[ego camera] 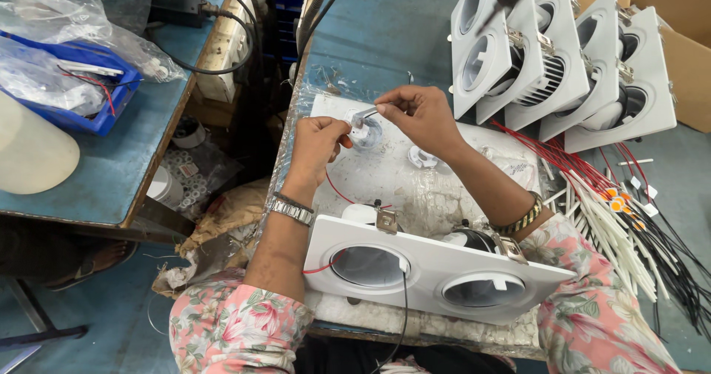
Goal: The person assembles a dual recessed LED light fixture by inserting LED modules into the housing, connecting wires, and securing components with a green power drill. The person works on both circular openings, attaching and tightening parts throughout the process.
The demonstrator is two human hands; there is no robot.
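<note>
My left hand (317, 143) pinches a small clear-white round part (366, 132) at its left side over a white foam pad (415, 181). My right hand (418, 112) holds a small silvery metal tool or clip (364, 114) whose tip touches the same part. A thin red wire (337, 190) runs from under the left hand toward a white double downlight frame (433, 270) lying close to my body. A steel watch sits on the left wrist, a gold bracelet on the right.
Several white downlight frames (563, 55) lean stacked at the back right. Bundles of red, white and black wires (629, 226) lie at the right. A second small white part (422, 157) rests on the pad. A blue tray (74, 85) and plastic bags are on the left bench.
</note>
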